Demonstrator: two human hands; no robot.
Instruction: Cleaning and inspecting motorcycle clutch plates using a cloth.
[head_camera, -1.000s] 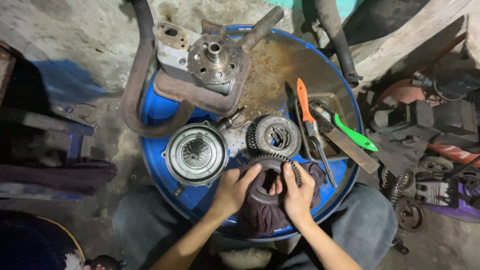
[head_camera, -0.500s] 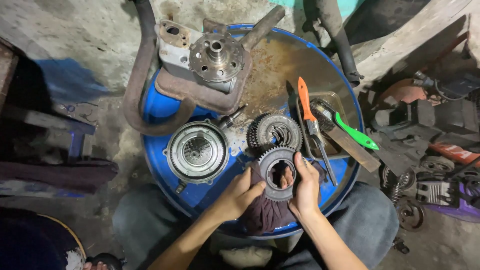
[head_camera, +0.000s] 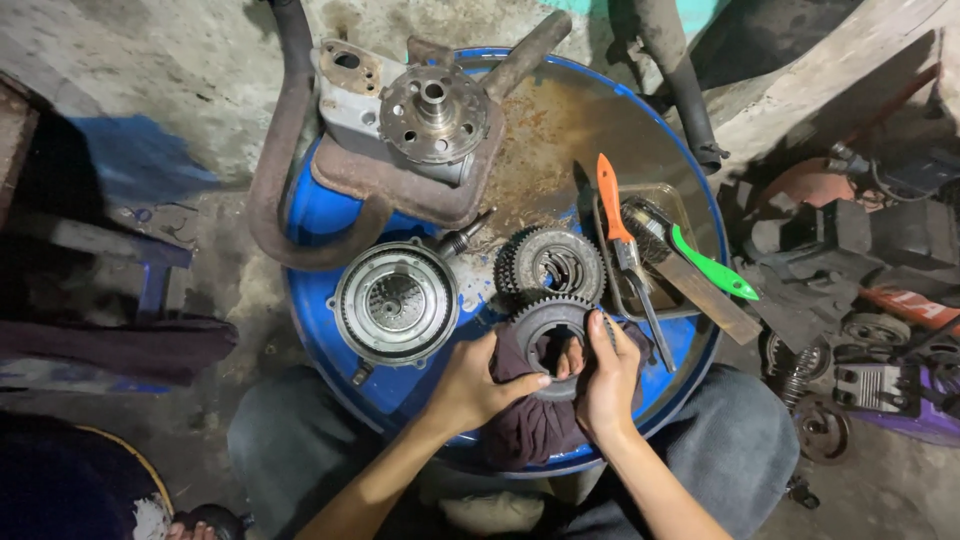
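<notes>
Low in the frame's centre, the left hand (head_camera: 478, 383) presses a dark maroon rag (head_camera: 525, 425) against a toothed dark steel ring gear (head_camera: 548, 322), fingers closed on cloth and rim, apparently to wipe it. The right hand (head_camera: 607, 382) clasps the gear's right side, a fingertip poked through the bore, steadying it above the blue drum top (head_camera: 330, 215). Just above sits a second stacked gear cluster (head_camera: 553, 262); left of it lies a round silver clutch housing (head_camera: 395, 303). Right, an orange-handled tool (head_camera: 615, 205) and green-handled brush (head_camera: 712, 265) rest in a shallow tray (head_camera: 672, 193). Farthest up stands a rusty hub assembly (head_camera: 433, 115).
</notes>
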